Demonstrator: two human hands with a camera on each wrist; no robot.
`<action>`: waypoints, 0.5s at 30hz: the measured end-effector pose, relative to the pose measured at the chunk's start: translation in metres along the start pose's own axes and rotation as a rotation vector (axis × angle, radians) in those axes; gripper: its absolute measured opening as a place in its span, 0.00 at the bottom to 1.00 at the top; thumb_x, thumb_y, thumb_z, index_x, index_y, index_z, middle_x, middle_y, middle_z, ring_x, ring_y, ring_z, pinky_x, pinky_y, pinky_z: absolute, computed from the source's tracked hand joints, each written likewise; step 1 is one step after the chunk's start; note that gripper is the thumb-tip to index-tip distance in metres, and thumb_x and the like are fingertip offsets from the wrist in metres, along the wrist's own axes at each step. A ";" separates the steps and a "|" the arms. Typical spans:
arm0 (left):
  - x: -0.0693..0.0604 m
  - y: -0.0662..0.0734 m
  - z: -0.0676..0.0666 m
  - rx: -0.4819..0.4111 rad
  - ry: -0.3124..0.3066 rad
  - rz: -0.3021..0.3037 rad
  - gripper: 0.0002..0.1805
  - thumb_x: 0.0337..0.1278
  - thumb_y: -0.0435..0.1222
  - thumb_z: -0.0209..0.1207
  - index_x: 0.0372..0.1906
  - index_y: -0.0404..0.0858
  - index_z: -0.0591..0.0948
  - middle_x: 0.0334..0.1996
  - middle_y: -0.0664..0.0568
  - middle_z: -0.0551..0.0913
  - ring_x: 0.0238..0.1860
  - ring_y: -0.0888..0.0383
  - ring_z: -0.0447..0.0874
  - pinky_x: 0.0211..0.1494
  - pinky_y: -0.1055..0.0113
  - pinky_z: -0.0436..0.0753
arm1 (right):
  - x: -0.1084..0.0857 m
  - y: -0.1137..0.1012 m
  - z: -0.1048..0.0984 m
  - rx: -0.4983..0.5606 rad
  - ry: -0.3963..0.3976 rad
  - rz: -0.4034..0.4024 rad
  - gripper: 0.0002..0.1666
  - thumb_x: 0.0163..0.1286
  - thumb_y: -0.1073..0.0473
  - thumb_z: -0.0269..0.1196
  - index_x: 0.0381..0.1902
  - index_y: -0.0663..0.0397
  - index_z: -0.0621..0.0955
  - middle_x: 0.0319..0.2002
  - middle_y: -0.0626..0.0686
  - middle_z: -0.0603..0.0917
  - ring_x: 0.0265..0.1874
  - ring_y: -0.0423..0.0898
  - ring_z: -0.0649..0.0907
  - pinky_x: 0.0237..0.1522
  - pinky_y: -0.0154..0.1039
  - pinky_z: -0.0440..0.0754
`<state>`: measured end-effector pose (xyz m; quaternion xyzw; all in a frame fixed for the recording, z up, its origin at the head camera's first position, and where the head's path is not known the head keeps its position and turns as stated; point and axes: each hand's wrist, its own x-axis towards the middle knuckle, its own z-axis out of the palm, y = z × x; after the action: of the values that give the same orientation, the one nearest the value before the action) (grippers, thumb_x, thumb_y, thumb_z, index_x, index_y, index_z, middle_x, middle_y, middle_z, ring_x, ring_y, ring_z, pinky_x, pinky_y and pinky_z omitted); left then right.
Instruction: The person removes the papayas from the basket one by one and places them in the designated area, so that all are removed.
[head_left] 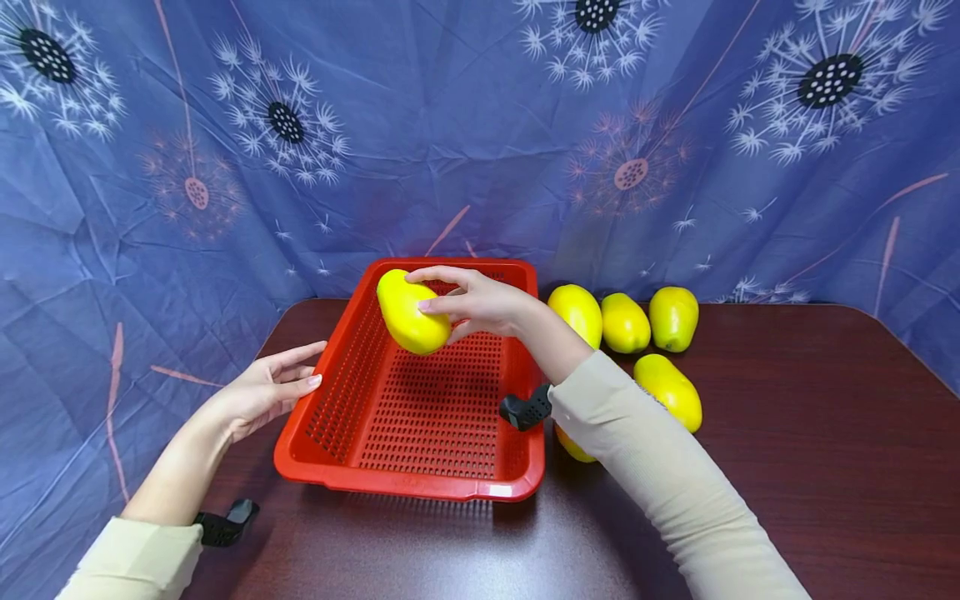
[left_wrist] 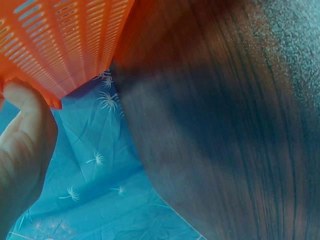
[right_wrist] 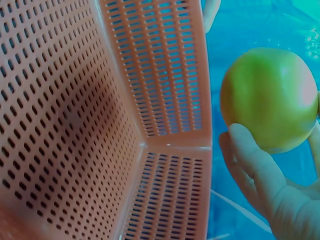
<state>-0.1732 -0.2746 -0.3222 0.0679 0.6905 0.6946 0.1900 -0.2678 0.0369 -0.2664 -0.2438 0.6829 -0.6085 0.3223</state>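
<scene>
A red perforated plastic basket rests on the table. Over its far left part, a yellow mango is held by my right hand, the fingers and thumb spread around one side. The right wrist view shows this mango above the basket's rim level, apart from the basket walls. At the basket's left rim is my left hand, thumb and fingers gripping the edge from outside. In the left wrist view part of that hand touches the rim; its other fingertips are hidden.
Several more mangoes lie to the basket's right, among them a yellow one and a greener one. Another mango is partly covered by my right forearm. A blue dandelion-print cloth hangs behind the dark brown table.
</scene>
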 end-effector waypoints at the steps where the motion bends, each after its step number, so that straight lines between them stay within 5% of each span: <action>1: 0.000 0.000 0.000 0.000 -0.001 0.002 0.38 0.61 0.25 0.54 0.71 0.29 0.48 0.41 0.51 0.81 0.41 0.58 0.83 0.43 0.64 0.82 | -0.002 -0.001 -0.001 0.004 0.004 -0.002 0.29 0.69 0.61 0.57 0.66 0.44 0.67 0.56 0.58 0.71 0.44 0.53 0.79 0.45 0.50 0.80; 15: 0.000 0.000 0.000 -0.002 0.001 0.006 0.38 0.61 0.25 0.54 0.71 0.29 0.48 0.40 0.51 0.81 0.40 0.57 0.83 0.42 0.64 0.82 | -0.025 -0.007 -0.018 0.019 0.043 -0.018 0.29 0.69 0.62 0.56 0.67 0.45 0.66 0.59 0.56 0.69 0.47 0.53 0.78 0.46 0.50 0.80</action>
<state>-0.1729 -0.2744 -0.3222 0.0696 0.6895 0.6961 0.1878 -0.2644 0.0665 -0.2550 -0.2340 0.6816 -0.6229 0.3044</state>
